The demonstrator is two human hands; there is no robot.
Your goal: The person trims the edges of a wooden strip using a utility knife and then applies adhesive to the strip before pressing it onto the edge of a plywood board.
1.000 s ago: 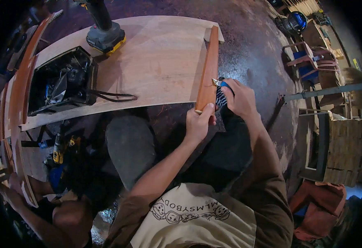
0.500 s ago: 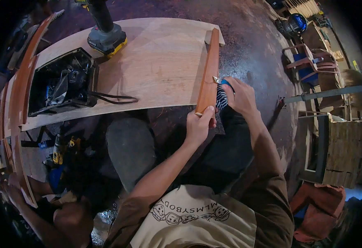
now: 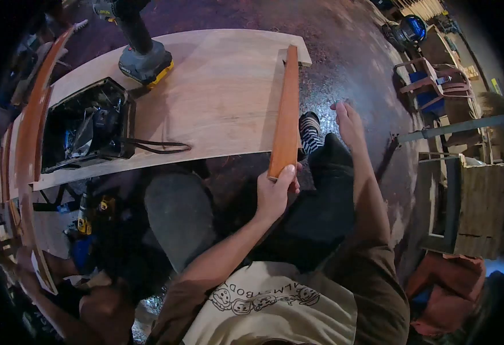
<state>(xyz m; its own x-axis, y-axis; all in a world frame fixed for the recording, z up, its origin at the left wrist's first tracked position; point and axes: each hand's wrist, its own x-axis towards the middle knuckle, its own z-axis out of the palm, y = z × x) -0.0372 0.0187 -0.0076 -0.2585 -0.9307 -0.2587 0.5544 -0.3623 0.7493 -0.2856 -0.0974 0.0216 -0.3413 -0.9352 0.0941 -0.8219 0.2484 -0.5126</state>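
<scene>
My left hand [image 3: 276,192] holds a wood strip [image 3: 286,103].
Its fingers are closed on the near end; the strip lies along the right edge of the plywood board [image 3: 223,98]. My right hand [image 3: 348,122] hangs open, empty.

Plywood panel [image 3: 223,98]; drill [image 3: 143,54]; toolbox [image 3: 85,126]; strip [image 3: 288,109]

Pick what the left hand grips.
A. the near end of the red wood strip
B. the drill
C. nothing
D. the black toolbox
A: the left hand is closed around the near end of the strip. The drill stands apart on the board, and the right hand is open and empty.
</scene>
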